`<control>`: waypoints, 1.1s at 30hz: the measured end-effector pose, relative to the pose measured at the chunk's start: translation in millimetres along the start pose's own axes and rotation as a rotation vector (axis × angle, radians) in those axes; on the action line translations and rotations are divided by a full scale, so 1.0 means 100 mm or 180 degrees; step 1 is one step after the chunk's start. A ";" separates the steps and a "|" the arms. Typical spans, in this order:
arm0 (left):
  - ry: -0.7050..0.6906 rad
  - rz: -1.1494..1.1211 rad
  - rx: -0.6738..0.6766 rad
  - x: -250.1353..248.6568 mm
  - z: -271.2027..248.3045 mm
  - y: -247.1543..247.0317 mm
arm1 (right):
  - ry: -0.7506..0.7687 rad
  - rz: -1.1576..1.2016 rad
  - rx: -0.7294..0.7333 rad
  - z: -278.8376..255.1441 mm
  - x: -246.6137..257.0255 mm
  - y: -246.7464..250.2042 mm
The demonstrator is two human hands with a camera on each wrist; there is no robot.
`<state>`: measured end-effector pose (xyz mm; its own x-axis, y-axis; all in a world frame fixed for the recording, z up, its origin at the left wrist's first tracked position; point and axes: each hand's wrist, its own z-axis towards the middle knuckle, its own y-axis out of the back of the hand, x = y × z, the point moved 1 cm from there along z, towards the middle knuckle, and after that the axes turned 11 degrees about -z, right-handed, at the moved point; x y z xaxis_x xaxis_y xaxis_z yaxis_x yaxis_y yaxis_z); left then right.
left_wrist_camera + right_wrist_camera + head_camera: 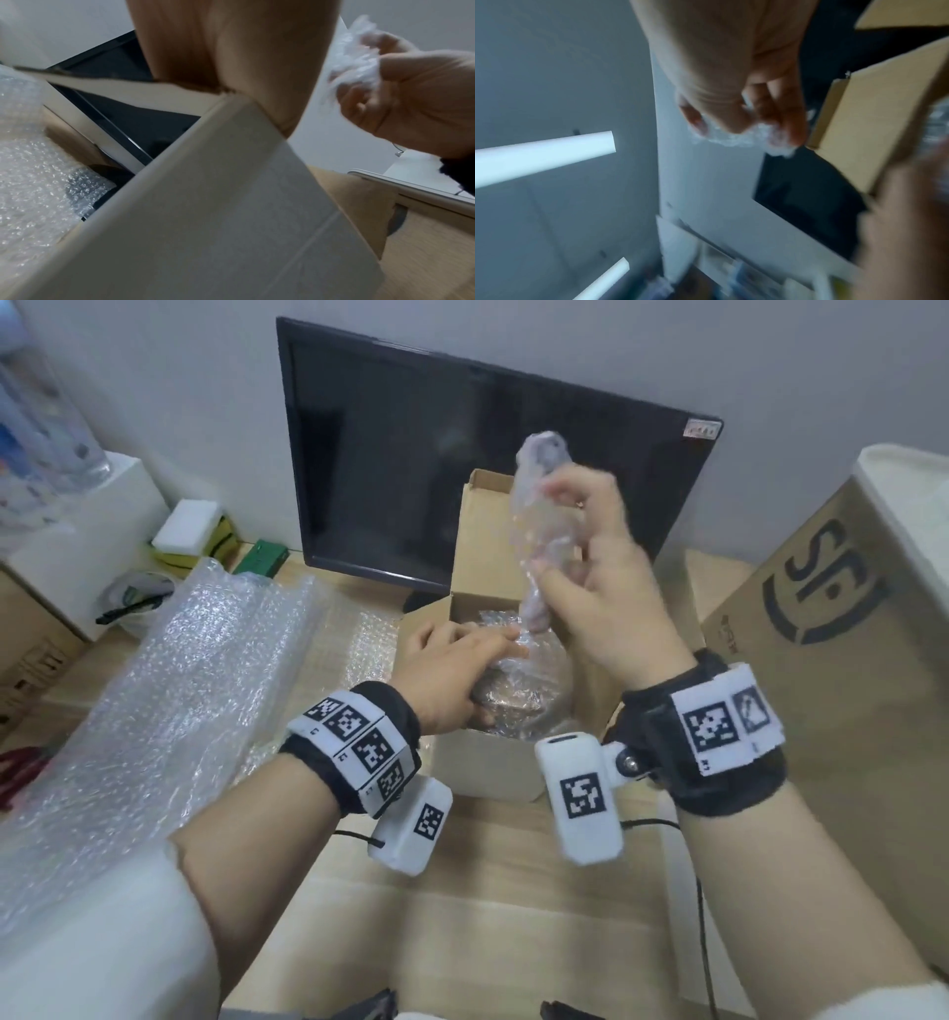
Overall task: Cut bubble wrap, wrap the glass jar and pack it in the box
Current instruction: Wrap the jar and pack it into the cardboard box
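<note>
Standing up out of the small open box (464, 603), the twisted tail of bubble wrap (539, 526) runs nearly vertical, its long axis rising from the wrapped jar (518, 690) below to the level of the dark monitor (462, 469) behind. The right hand (601, 588) grips this tail partway up, fingers and thumb curled round it; the right wrist view, though blurred, shows the same closed fist with crinkled plastic bulging from it. The left hand (452, 670) lies lower and nearer the jar, reaching into the box with fingers fairly straight, resting on the wrapped bundle; whether the thumb hooks under it I cannot tell. The jar itself sits inside the box, glass hidden by the wrap. By my reading, wrapping is done and the tail wants folding down, so the right hand, directly above the jar, is placed to lead. A loose sheet of bubble wrap (169, 690) sprawls over the pale wooden tabletop (488, 891) to the left, red scissors (20, 773) at its edge, a large printed carton (847, 660) on the right, a plain grey wall behind.
</note>
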<state>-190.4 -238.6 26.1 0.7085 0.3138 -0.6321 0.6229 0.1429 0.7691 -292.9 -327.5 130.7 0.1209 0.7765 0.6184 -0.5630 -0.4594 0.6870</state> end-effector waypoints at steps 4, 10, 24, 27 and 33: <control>-0.0038 0.0150 0.0126 -0.02 0.00 0.04 | -0.0681 -0.2255 0.1525 0.03 -0.34 -0.35; -0.0063 0.0117 0.0175 0.02 0.03 0.06 | -0.1091 -0.3185 0.1635 0.14 -0.58 -0.32; -0.0155 0.0067 0.0182 0.03 0.03 0.06 | -0.1407 -0.2494 0.1964 -0.01 -0.70 -0.06; -0.0155 0.0055 0.0158 0.04 0.03 0.06 | -0.1287 -0.2692 0.1782 -0.01 -0.58 -0.04; -0.0144 0.0074 0.0141 0.02 0.01 0.06 | -0.1618 -0.3199 0.2788 -0.13 -0.77 -0.35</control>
<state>-184.4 -237.5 29.4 0.7366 0.2735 -0.6186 0.6195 0.0940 0.7793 -293.3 -365.1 54.3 0.5397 0.7761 -0.3261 0.5922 -0.0746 0.8024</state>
